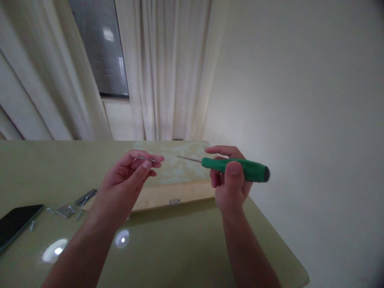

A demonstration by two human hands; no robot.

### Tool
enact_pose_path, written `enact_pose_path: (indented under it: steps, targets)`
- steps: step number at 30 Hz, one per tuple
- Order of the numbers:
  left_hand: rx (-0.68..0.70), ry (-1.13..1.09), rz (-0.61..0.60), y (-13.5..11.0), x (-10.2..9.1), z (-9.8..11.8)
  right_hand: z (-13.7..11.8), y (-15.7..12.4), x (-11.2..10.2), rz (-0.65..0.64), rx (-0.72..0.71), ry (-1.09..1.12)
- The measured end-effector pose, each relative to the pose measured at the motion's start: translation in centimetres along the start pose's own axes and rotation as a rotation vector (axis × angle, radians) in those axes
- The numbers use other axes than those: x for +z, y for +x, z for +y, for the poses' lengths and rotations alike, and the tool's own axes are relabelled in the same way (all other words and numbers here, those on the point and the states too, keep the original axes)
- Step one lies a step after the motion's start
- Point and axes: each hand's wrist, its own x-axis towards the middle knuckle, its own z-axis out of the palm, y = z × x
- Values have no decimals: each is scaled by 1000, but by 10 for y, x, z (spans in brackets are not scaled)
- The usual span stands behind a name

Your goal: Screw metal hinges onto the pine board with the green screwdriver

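Table (180, 252) holds wooden board (159, 197); above board, left hand (126, 180) pinches metal piece (147, 159), right hand (231, 190) grips screwdriver (218, 164), shaft aimed left toward piece, not touching.

The bench (180, 248) is viewed from close above its near side by one head-worn camera, angled forward and down toward curtains (177, 72) beyond it.

Carries, as a glossy green surface (177, 248), 1 pale wooden board (159, 196), 1 dark phone (18, 222) at the left, and loose metal pieces (66, 211) near the phone.
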Motion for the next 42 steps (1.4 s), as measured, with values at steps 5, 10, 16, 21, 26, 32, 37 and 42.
enact_pose_path:
  steps: [5, 10, 16, 21, 26, 32, 37, 42]
  targets:
    - [-141, -145, 36, -1, 5, -19, 0, -3, -7, 21, 80, 157]
    - [-242, -279, 48, -2, 17, -18, 5, 4, -5, 60, 76, 197]
    - [-243, -226, -3, -1, 11, -12, 2, 6, -4, 110, 42, 197]
    - [-225, -184, -83, -1, 13, -8, -1, 6, -1, 94, 51, 201]
    - [-188, -129, -94, -1, 11, -7, -3, 7, 0, 89, 53, 183]
    - [-132, 58, -144, 2, 2, -15, 0, 14, -5, 22, 112, 219]
    - [-135, 196, -329, 15, -12, -37, 14, 19, -9, -100, 260, 122]
    - [-172, 483, -704, 23, -28, -53, 22, 18, -8, -260, 386, -80]
